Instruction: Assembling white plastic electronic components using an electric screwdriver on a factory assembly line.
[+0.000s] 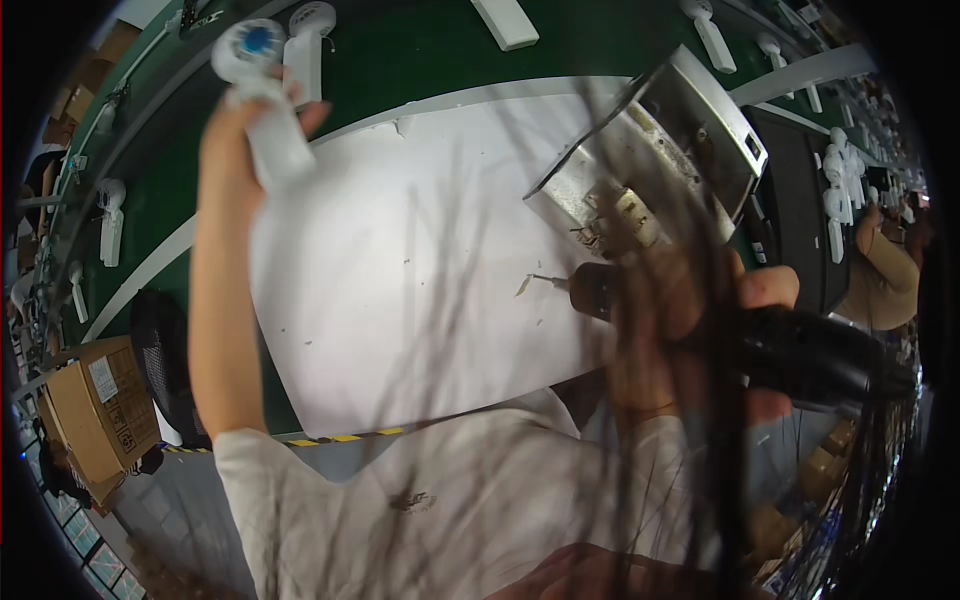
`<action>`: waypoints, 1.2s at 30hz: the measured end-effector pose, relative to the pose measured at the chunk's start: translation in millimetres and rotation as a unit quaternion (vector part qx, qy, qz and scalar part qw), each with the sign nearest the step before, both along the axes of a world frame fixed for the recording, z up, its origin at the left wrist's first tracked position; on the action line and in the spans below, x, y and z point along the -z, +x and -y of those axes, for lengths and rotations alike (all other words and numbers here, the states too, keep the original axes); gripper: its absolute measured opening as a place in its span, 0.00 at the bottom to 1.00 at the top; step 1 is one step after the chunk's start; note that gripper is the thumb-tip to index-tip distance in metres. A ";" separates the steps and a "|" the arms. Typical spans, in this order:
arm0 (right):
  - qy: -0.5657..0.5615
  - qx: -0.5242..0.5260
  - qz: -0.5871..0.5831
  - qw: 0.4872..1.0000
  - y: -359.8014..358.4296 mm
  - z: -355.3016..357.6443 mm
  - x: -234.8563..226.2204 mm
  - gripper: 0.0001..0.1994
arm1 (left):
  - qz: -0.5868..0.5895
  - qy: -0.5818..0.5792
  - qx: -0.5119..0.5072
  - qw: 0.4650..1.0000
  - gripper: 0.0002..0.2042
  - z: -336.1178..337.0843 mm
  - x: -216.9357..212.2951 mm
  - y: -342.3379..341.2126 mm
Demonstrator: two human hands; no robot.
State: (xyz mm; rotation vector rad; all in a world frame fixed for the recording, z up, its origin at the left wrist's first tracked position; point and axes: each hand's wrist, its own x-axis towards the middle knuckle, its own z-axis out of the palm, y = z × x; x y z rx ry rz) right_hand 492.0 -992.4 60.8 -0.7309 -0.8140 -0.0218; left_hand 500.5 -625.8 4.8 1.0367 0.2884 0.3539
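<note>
Within the left grip (234,122), a blue-centred white fan (276,135) looks blurred.

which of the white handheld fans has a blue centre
The white handheld fan held in the left hand; its round head shows blue, while no blue is visible on the other white fans.

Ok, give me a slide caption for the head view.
Left hand holds a white handheld fan; right hand, a black screwdriver near a metal tray.

Dark hair (730,420) partly hides the right fingers (768,287); the held white fan (279,142) is blurred.
</note>
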 end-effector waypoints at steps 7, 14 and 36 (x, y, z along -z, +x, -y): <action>0.005 -0.018 0.024 1.000 -2.6 -22.4 16.5 0.36 | -0.086 -0.159 0.241 0.954 0.19 171.6 47.4 -60.1; -0.093 -0.008 -0.080 0.992 -13.6 -33.9 19.9 0.35 | -0.044 -0.165 0.317 0.933 0.19 168.0 50.6 -54.2; -0.115 0.077 -0.008 0.990 11.3 -37.6 6.5 0.31 | -0.072 -0.174 0.331 0.925 0.22 165.7 57.5 -52.3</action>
